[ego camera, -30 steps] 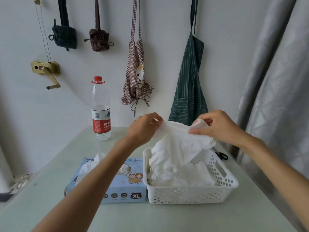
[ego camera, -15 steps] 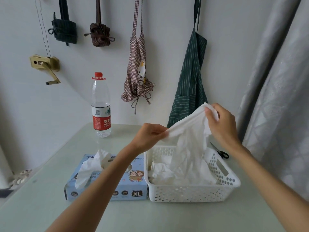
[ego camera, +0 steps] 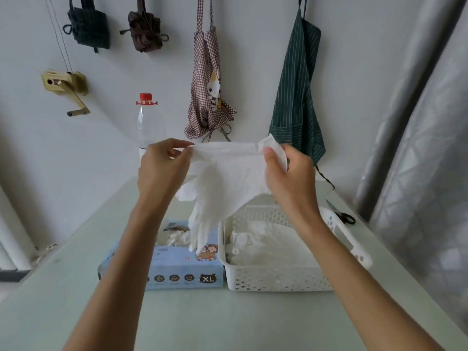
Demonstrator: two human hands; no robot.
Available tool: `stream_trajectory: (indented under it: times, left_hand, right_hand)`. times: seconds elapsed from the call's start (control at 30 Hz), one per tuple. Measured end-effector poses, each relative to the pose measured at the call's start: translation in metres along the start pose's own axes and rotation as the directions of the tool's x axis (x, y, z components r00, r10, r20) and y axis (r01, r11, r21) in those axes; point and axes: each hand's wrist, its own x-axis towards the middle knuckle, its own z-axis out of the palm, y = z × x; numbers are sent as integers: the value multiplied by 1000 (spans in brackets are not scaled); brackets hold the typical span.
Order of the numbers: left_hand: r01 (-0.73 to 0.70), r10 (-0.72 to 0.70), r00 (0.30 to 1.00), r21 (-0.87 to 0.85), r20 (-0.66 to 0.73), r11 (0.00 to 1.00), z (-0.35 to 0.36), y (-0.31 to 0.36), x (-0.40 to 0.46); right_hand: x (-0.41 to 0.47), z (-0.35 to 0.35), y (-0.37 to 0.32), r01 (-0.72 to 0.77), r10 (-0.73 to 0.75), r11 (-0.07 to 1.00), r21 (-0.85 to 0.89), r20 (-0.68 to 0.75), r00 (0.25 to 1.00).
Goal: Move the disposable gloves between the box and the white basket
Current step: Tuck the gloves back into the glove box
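A white disposable glove (ego camera: 225,183) hangs stretched by its cuff between both hands, fingers dangling over the blue glove box (ego camera: 177,267). My left hand (ego camera: 164,168) pinches the cuff's left corner. My right hand (ego camera: 286,173) pinches its right corner. The box, marked XL, lies on the table with glove material bunched at its top opening. Right beside it stands the white perforated basket (ego camera: 273,277), holding several loose white gloves (ego camera: 266,244).
A water bottle (ego camera: 148,122) with a red cap stands behind my left hand. Black scissors (ego camera: 342,215) lie at the table's right edge by a grey curtain (ego camera: 417,148). Aprons and bags hang on the wall behind.
Both hands rose and moved left, lifting the glove out of the basket. The cuff is now pulled out flat between them, over the box rather than the basket.
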Motion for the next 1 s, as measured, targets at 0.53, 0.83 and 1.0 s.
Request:
stream_trajectory:
  times: [0.53,0.83,1.0]
  left_hand:
    - [-58,-191,881,498,434,865,155,-65,-38]
    - [-213,-149,745,444,650,870,170,-75,-47]
    - [-336,-12,781,435,625,835,148,-66,-40]
  right_hand:
    - [-24,-73,133,-135,362,498,-857,64,930]
    - [-17,-76,143,158,414,172,-972,217,884]
    - [-13,-83,140,178,272,277,-944,255,928]
